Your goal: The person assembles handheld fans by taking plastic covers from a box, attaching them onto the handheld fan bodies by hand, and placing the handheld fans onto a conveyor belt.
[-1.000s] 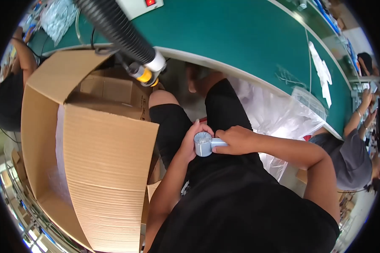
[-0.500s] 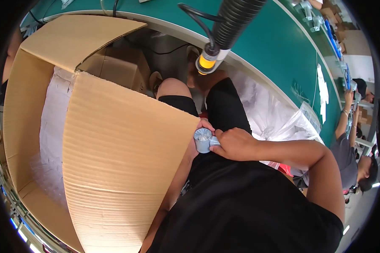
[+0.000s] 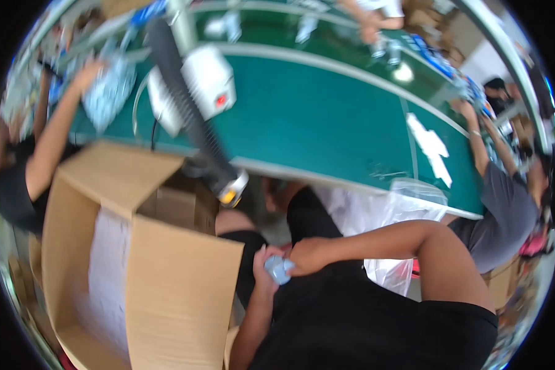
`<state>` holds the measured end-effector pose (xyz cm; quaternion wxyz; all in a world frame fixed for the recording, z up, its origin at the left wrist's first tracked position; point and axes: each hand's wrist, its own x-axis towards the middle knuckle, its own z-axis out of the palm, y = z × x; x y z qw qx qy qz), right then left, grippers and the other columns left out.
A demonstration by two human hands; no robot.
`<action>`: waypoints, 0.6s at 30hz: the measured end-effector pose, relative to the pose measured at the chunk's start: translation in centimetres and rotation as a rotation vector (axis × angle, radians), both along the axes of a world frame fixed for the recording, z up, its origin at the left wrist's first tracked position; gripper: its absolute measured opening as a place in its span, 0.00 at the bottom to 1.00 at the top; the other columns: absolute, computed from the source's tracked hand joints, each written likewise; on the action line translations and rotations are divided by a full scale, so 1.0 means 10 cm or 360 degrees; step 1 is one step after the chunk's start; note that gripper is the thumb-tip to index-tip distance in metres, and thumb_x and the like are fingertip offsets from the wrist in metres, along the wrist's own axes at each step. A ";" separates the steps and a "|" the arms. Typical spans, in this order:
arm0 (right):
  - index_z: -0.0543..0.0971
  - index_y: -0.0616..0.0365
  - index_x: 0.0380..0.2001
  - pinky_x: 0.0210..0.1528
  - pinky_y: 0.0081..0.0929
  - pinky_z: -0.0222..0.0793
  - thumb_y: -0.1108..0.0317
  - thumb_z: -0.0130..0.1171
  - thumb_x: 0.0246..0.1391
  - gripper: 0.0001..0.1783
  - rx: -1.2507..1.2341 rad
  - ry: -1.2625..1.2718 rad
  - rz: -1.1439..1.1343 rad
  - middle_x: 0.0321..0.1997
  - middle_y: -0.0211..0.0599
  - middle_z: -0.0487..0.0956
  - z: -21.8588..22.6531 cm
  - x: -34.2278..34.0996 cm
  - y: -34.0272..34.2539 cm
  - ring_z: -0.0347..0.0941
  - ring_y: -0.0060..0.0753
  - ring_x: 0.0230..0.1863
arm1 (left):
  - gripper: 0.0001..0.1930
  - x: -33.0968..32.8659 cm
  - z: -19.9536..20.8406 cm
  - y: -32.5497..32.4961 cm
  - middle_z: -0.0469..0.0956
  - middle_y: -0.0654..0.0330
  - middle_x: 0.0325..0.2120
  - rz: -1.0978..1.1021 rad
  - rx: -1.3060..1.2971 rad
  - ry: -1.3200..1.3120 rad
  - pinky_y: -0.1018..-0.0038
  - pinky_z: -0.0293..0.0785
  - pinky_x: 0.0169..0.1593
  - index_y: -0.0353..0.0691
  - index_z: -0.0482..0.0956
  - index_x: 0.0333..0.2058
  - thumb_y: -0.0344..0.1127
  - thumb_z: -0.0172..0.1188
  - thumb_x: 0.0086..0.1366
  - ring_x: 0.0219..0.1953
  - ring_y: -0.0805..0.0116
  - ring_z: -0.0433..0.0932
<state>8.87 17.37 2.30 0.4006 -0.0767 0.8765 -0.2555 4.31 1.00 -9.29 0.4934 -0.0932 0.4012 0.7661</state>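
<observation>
A light blue-grey round plastic part [image 3: 279,269], cup-like with a short neck on its side, is held between my two hands over my lap. It is blurred by motion. My left hand [image 3: 263,264] wraps round the far-left side of its round body. From the right, my right hand [image 3: 309,254] grips its neck, with the fingers closed. Just left of my hands stands an open cardboard box [image 3: 179,277], its near flap reaching close to my left forearm. White packing sheet [image 3: 109,259] lines the inside of the box.
A green workbench [image 3: 327,129] runs across in front. Above its near edge hangs a black corrugated hose [image 3: 188,111] beside a white device [image 3: 208,80]. Clear plastic bags [image 3: 388,216] hang at the right. Co-workers' arms [image 3: 61,117] reach over the bench at left and right.
My view has swung upward, showing more of the bench and co-workers. Both hands keep hold of the part, which now sits lower and further left in the picture.
</observation>
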 end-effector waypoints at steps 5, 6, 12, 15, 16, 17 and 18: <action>0.79 0.59 0.30 0.27 0.34 0.77 0.44 0.48 0.59 0.27 -0.0352 0.0129 -0.0351 0.16 0.40 0.79 -0.04 0.57 0.13 0.79 0.37 0.18 | 0.32 0.14 0.32 0.05 0.78 0.52 0.29 -0.0321 0.0095 0.0007 0.68 0.72 0.45 0.33 0.76 0.32 0.59 0.36 0.68 0.35 0.60 0.77; 0.77 0.59 0.28 0.26 0.33 0.76 0.45 0.49 0.59 0.26 -0.0562 0.0098 -0.0427 0.17 0.40 0.79 0.07 0.70 0.20 0.79 0.36 0.18 | 0.33 0.19 0.45 0.05 0.78 0.51 0.30 -0.0389 0.0110 0.0032 0.68 0.71 0.46 0.32 0.76 0.34 0.60 0.35 0.68 0.37 0.60 0.76; 0.71 0.61 0.45 0.28 0.24 0.76 0.64 0.56 0.57 0.16 -0.1538 -0.0335 -0.1284 0.31 0.34 0.78 0.74 1.30 0.73 0.78 0.24 0.28 | 0.39 0.42 1.18 0.32 0.76 0.48 0.45 -0.0457 0.0562 -0.0188 0.54 0.74 0.45 0.32 0.69 0.54 0.67 0.36 0.66 0.42 0.50 0.77; 0.65 0.60 0.51 0.32 0.29 0.79 0.64 0.54 0.60 0.19 -0.2229 0.0246 -0.1550 0.35 0.42 0.78 1.04 1.35 1.25 0.81 0.35 0.32 | 0.31 0.28 1.19 0.51 0.75 0.44 0.44 -0.0583 0.0813 0.0072 0.59 0.76 0.45 0.34 0.67 0.57 0.56 0.37 0.71 0.40 0.51 0.78; 0.66 0.60 0.51 0.34 0.31 0.80 0.61 0.54 0.61 0.20 -0.2413 0.0504 -0.1589 0.38 0.44 0.78 1.18 1.34 1.43 0.81 0.37 0.36 | 0.31 0.24 1.16 0.54 0.75 0.44 0.44 -0.0592 0.0811 0.0080 0.59 0.76 0.45 0.34 0.67 0.57 0.56 0.37 0.71 0.40 0.51 0.78; 0.65 0.59 0.52 0.36 0.31 0.80 0.60 0.53 0.62 0.21 -0.2357 0.0716 -0.1765 0.39 0.45 0.78 1.29 1.33 1.61 0.80 0.38 0.39 | 0.30 0.19 1.09 0.56 0.76 0.45 0.43 -0.0572 0.0730 0.0101 0.60 0.76 0.45 0.34 0.68 0.56 0.55 0.37 0.72 0.39 0.53 0.78; 0.64 0.59 0.55 0.36 0.32 0.80 0.61 0.53 0.62 0.22 -0.2233 0.0893 -0.1961 0.39 0.45 0.78 1.37 1.34 1.76 0.80 0.39 0.39 | 0.29 0.15 1.03 0.57 0.76 0.46 0.42 -0.0549 0.0650 0.0122 0.61 0.76 0.44 0.34 0.69 0.55 0.54 0.36 0.72 0.39 0.55 0.78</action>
